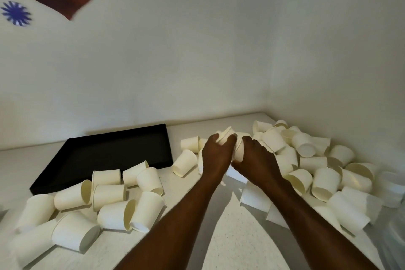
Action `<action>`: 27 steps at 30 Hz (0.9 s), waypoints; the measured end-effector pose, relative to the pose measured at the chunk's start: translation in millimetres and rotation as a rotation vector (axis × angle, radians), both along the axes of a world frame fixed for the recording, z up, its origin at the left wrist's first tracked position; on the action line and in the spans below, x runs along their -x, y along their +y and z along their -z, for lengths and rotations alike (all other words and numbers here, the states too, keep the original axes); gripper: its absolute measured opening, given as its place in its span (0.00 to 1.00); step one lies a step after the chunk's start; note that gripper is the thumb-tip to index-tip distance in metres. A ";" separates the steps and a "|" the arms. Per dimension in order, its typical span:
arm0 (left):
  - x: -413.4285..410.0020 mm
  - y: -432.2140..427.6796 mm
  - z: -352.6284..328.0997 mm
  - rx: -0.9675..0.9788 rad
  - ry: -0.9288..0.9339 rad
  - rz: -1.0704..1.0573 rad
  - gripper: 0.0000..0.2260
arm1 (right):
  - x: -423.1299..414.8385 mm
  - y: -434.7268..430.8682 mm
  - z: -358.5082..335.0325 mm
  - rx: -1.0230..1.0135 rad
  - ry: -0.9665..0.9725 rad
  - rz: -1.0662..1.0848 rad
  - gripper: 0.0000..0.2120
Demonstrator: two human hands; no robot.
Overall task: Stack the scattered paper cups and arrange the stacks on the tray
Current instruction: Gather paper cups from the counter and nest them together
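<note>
Several cream paper cups lie scattered on the white table, one heap at the near left (pixel 109 199) and a bigger heap at the right (pixel 324 166). A black tray (pixel 105 155) sits at the back left, with no cups on it. Both hands meet above the middle of the table. My left hand (pixel 215 155) grips a paper cup (pixel 225 137) tilted on its side. My right hand (pixel 256 158) holds another cup (pixel 238 149) right against it. The cups' far ends are partly hidden by my fingers.
A white wall runs close behind the table and turns a corner at the far right. A translucent plastic wrap (pixel 392 193) lies at the right edge. The table's near middle strip (pixel 236 237) between my forearms shows bare surface.
</note>
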State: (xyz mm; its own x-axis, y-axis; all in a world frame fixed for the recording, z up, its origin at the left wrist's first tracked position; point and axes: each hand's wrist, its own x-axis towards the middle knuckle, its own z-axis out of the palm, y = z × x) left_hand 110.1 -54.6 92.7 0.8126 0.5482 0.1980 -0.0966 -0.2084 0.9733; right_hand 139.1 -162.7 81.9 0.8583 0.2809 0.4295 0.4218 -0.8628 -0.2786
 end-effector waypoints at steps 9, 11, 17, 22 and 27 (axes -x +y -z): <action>9.6 -3.9 16.6 -0.254 0.000 0.205 0.24 | -4.0 -5.6 -3.9 -0.070 -0.040 -0.010 0.22; 5.3 10.4 20.4 -0.284 -0.004 0.061 0.24 | -4.3 -8.4 -1.7 -0.084 -0.001 -0.007 0.24; -9.9 99.8 45.5 -0.609 0.370 -0.176 0.22 | -11.3 -18.8 5.9 -0.078 0.011 0.015 0.30; -19.0 133.0 74.3 -0.856 0.618 0.012 0.35 | -21.9 -18.7 12.7 -0.053 0.014 0.041 0.30; -23.7 134.4 83.8 -0.962 0.610 -0.060 0.33 | -29.1 -14.1 17.8 -0.036 0.020 0.042 0.30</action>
State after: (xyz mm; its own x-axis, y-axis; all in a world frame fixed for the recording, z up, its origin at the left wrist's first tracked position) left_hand 133.8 79.8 8.9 0.8949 0.4243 0.1379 0.3735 -0.8816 0.2886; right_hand 168.2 -176.8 64.0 0.8775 0.2291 0.4214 0.3795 -0.8689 -0.3179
